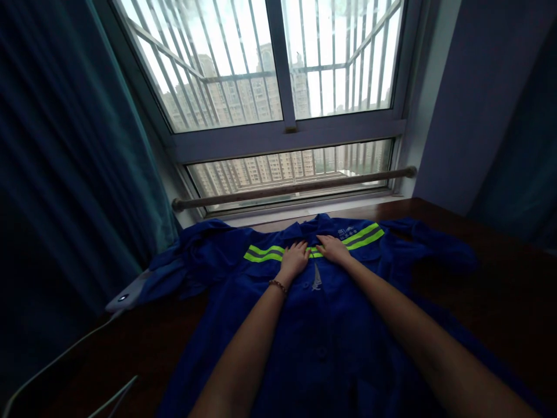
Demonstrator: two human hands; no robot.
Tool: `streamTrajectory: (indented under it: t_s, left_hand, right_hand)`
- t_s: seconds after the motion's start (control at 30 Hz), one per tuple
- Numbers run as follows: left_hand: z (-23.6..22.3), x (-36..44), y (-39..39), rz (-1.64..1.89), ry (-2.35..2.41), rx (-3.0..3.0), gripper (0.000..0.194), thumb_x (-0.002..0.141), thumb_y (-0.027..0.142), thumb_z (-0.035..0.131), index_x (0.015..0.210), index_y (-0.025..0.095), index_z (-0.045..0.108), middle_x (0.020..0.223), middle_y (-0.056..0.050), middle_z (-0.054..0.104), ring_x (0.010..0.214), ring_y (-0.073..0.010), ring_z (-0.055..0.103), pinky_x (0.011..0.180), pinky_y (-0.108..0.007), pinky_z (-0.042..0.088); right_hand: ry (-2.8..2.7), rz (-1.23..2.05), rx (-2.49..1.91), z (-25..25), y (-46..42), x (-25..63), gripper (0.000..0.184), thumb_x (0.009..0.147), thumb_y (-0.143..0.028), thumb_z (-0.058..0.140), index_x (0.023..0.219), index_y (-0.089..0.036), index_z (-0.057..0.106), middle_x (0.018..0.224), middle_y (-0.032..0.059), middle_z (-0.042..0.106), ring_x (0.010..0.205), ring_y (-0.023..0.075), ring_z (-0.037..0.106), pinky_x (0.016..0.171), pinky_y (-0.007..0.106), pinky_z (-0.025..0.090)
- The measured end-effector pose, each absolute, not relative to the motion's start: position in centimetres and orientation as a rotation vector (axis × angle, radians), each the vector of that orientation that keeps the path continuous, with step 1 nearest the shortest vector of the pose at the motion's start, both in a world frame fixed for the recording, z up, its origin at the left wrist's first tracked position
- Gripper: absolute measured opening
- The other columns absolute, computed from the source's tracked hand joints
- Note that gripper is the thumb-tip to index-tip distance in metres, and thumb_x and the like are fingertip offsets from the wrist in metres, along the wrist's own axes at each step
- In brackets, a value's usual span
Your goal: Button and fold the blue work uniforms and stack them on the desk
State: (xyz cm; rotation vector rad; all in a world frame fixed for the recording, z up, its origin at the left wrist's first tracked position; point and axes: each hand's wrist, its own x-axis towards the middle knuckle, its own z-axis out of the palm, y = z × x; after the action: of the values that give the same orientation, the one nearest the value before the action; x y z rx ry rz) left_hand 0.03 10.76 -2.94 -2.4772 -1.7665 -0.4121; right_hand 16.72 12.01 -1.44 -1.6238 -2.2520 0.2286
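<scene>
A blue work jacket (270,325) lies spread out, front side up, its collar toward the window and its sleeves out to both sides. A yellow-green and grey reflective stripe (263,253) crosses its chest, and white printing (347,232) shows above the stripe on the right. My left hand (296,258), with a beaded bracelet (277,285) at the wrist, rests on the chest just left of the front opening. Across the opening, my right hand (333,249) touches the stripe. Both hands have their fingers stretched over the cloth, partly apart.
Under the jacket is a dark wooden tabletop (500,313). A pale device (126,293) with a white cable (65,354) lies by the left sleeve. Beyond are a barred window (287,125) and a rail (296,188). A blue curtain (78,145) hangs at left.
</scene>
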Motion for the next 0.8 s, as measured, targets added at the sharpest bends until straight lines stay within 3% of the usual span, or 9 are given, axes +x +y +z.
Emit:
streamTrajectory:
  t_s: [0.1, 0.27, 0.4, 0.5, 0.67, 0.8]
  left_hand:
    - [-2.8, 0.1, 10.5, -0.445, -1.756, -2.5, 0.039, 0.087, 0.035, 0.03, 0.12, 0.023, 0.046, 0.13, -0.003, 0.043, 0.12, -0.0222, 0.035, 0.099, -0.042, 0.026]
    - [-1.8, 0.3, 10.2, -0.545, -1.682, -2.61, 0.031, 0.085, 0.026, 0.036, 0.107, 0.021, 0.057, 0.121, -0.005, 0.052, 0.114, -0.0198, 0.042, 0.097, -0.037, 0.031]
    - [-1.5, 0.3, 10.6, -0.571, -1.6, -2.68, 0.028, 0.085, 0.023, 0.037, 0.098, 0.019, 0.062, 0.111, -0.005, 0.058, 0.105, -0.0154, 0.049, 0.092, -0.026, 0.037]
    - [-1.7, 0.2, 11.0, -0.605, -1.587, -2.706, 0.028, 0.084, 0.022, 0.038, 0.098, 0.019, 0.062, 0.109, -0.004, 0.06, 0.102, -0.0145, 0.052, 0.09, -0.024, 0.039]
    - [-1.8, -0.1, 11.4, -0.612, -1.612, -2.753, 0.031, 0.085, 0.023, 0.037, 0.106, 0.02, 0.059, 0.113, -0.004, 0.058, 0.106, -0.0151, 0.05, 0.093, -0.026, 0.037]
    - [-2.3, -0.6, 11.3, -0.37, -1.695, -2.74, 0.04, 0.085, 0.036, 0.034, 0.122, 0.026, 0.045, 0.131, -0.001, 0.042, 0.122, -0.022, 0.034, 0.101, -0.042, 0.026]
  right_hand:
    - [-2.259, 0.249, -1.577, -1.3, 11.5, 16.8, 0.05, 0.082, -0.022, 0.042, 0.13, -0.015, 0.032, 0.123, 0.0117, 0.048, 0.113, 0.02, 0.044, 0.093, 0.032, 0.032]
    - [-2.291, 0.31, -1.449, -0.8, 10.8, 16.3, 0.049, 0.08, -0.012, 0.041, 0.128, -0.02, 0.034, 0.114, 0.0056, 0.057, 0.105, 0.0166, 0.052, 0.087, 0.025, 0.038]
    - [-2.305, 0.267, -1.446, -0.6, 10.6, 15.8, 0.043, 0.082, -0.014, 0.039, 0.124, -0.02, 0.039, 0.11, 0.007, 0.059, 0.1, 0.0185, 0.055, 0.083, 0.026, 0.04]
    - [-2.353, 0.194, -1.458, -0.8, 10.5, 15.2, 0.036, 0.084, -0.019, 0.037, 0.119, -0.021, 0.044, 0.105, 0.0085, 0.061, 0.097, 0.0203, 0.057, 0.081, 0.027, 0.04]
    - [-2.355, 0.2, -1.504, -1.5, 11.1, 15.0, 0.034, 0.086, -0.023, 0.036, 0.118, -0.017, 0.044, 0.104, 0.0124, 0.061, 0.095, 0.0223, 0.057, 0.079, 0.029, 0.04]
    - [-2.359, 0.223, -1.507, -1.3, 12.3, 15.5, 0.038, 0.085, -0.021, 0.037, 0.124, -0.018, 0.038, 0.114, 0.0106, 0.056, 0.103, 0.02, 0.053, 0.083, 0.027, 0.038]
